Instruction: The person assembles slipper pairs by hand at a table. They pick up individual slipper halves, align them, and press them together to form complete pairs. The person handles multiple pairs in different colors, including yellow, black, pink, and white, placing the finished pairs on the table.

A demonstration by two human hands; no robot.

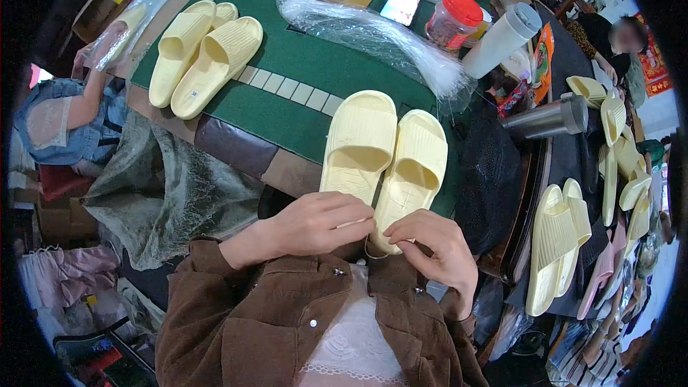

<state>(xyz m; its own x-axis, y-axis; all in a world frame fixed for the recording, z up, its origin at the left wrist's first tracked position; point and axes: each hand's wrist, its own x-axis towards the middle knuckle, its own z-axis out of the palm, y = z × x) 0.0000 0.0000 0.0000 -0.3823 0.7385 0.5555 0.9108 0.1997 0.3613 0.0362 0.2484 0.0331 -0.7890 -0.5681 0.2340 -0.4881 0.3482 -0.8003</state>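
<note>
A pair of pale yellow slide slippers lies on the green table top in front of me, toes pointing away. My left hand [304, 223] is closed with curled fingers at the heel of the left slipper [358, 140], hiding that heel. At the heel of the right slipper [412, 165], the thumb and fingers of my right hand [437, 249] are drawn together in a pinch. What either hand's fingertips hold, if anything, is too small or hidden to name. A thin loop shows between the hands.
Another yellow slipper pair [208, 64] lies at the table's left. Behind are clear plastic bags [373, 36], a phone [400, 6], a red-lidded jar [454, 20] and a white bottle [503, 39]. More slippers [552, 244] lie at right. Other people sit around the table.
</note>
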